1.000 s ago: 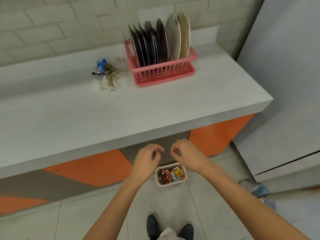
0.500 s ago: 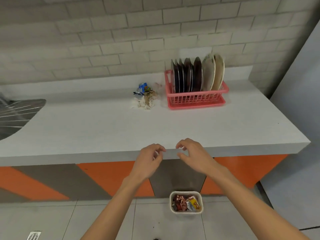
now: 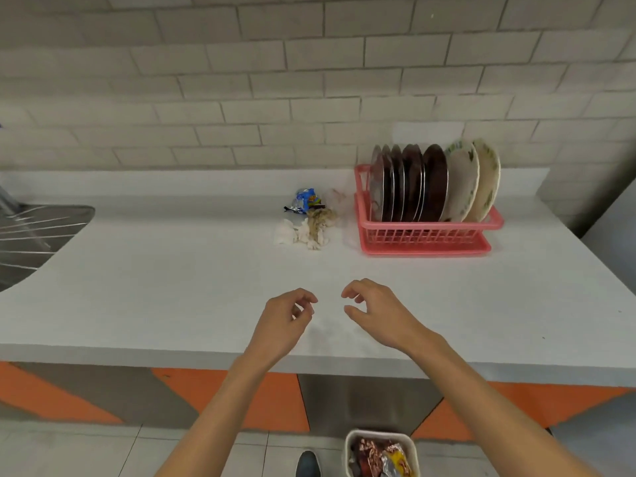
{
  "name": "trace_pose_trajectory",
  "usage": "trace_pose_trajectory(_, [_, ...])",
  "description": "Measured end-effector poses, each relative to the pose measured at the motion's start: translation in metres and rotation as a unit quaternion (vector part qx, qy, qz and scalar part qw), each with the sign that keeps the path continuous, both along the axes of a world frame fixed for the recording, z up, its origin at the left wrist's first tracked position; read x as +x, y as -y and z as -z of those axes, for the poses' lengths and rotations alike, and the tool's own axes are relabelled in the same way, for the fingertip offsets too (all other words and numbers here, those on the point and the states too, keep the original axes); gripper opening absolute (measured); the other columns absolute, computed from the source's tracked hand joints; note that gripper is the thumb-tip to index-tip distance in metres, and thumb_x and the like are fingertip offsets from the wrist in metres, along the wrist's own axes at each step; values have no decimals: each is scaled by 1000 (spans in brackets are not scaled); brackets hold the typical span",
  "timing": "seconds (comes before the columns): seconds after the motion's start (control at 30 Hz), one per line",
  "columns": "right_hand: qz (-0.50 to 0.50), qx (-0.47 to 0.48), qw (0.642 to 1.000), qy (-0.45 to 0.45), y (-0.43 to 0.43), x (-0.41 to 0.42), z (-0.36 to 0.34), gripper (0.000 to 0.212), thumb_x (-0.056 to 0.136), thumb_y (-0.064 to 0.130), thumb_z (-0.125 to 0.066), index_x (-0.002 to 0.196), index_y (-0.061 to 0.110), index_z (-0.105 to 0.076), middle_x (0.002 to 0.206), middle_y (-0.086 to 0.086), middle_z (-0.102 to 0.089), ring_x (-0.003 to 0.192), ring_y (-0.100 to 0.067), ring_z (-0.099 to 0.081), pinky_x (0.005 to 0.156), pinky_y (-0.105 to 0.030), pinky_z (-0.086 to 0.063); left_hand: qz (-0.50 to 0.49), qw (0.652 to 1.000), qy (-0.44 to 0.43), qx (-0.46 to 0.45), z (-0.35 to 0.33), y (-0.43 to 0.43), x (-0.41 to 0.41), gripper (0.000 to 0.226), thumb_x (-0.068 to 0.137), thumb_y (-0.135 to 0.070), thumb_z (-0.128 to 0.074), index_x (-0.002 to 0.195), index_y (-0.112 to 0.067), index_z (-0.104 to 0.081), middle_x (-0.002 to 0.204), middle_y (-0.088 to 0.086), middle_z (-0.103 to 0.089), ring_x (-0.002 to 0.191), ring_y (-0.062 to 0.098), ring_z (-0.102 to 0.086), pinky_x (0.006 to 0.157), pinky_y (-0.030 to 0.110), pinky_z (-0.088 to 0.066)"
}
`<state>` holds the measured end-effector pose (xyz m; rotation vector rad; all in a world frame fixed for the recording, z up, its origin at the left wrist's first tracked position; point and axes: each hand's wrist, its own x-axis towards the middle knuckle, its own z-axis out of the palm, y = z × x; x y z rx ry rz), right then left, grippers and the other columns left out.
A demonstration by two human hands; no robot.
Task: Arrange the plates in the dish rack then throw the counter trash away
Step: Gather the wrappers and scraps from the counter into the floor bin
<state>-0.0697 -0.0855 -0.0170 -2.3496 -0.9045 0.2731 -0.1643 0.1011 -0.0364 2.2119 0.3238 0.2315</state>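
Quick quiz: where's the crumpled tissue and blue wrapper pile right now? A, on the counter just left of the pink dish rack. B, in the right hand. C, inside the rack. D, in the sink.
A: the trash pile lies on the counter beside the left end of the pink dish rack, while the left hand and right hand hover empty.

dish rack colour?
Pink plastic dish rack, with matching pink tray beneath; clearest in the head view, at the counter's right rear.
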Motion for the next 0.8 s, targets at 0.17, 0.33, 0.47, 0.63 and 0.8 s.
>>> trace_pose_trajectory(0.17, [13,-31,999,-31,-54,63,16,30,95,27,-57,125,23,-56,123,2,-57,111,-13,-53,93,-25,-43,15,1000,-20,-8,16,-60,66,21,92,-16,-53,105,-29,-64,87,-10,-67,74,5,-62,69,29,-54])
trace_pose_trajectory(0.33, [39,-60,995,-66,-97,110,28,47,96,24,-57,140,21,-44,130,-3,-50,121,-19,-49,96,-25,-38,24,999,-33,7,27,-120,138,24,91,-13,-56,112,-24,-61,96,-8,-64,81,12,-63,71,33,-54])
trace_pose_trajectory(0.47, [51,-135,983,-113,-107,135,48,67,96,28,-55,154,21,-22,148,-7,-33,134,-24,-37,109,-31,-34,35,994,-58,81,49,-164,196,30,90,-15,-62,119,-17,-60,119,0,-58,103,18,-58,87,30,-46])
trace_pose_trajectory(0.63, [71,-225,961,-142,-116,155,66,77,98,30,-50,157,24,0,162,-12,-9,148,-32,-12,119,-44,-20,50,987,-79,131,74,-192,257,33,90,-17,-63,123,-13,-61,138,7,-46,126,26,-47,100,33,-41])
trace_pose_trajectory(0.8, [59,-289,948,-121,-129,167,73,71,97,30,-47,155,16,-9,139,-15,-41,128,-34,-42,107,-43,-35,76,960,-176,202,89,-199,283,55,92,-28,-62,143,-20,-44,158,1,-23,142,23,-28,107,37,-38])
